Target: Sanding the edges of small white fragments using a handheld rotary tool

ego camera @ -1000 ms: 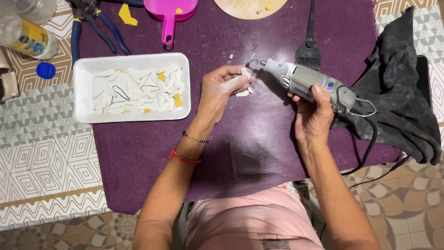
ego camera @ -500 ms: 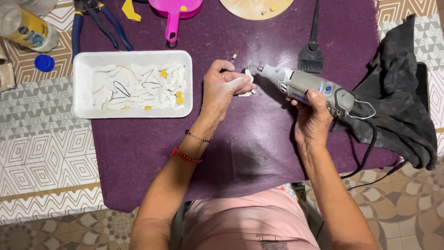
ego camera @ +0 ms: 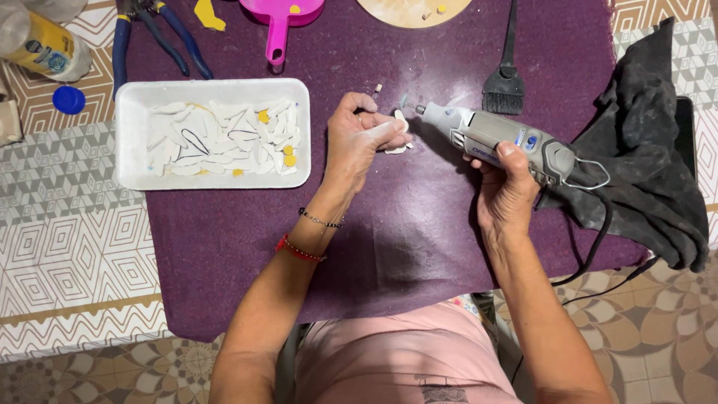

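My left hand (ego camera: 360,138) pinches a small white flat piece (ego camera: 400,122) just above the purple cloth (ego camera: 404,224). A grey corded rotary tool (ego camera: 497,136) lies in the grip of my right hand (ego camera: 507,187), its thin tip pointing left at the white piece, close to it. White dust lies on the cloth around the tip. Left of my left hand stands a white foam tray (ego camera: 134,142) filled with several white cut shapes and a few yellow bits.
A black brush (ego camera: 505,82) and a dark crumpled cloth (ego camera: 651,157) lie at the right. A pink scoop (ego camera: 280,22), blue-handled pliers (ego camera: 153,34), a round wooden board (ego camera: 411,9), a bottle (ego camera: 41,49) and a blue cap (ego camera: 69,99) line the back.
The view has shifted slightly; the tool and the white piece stay close together in my hands, with the tool tip now a little farther from the piece.
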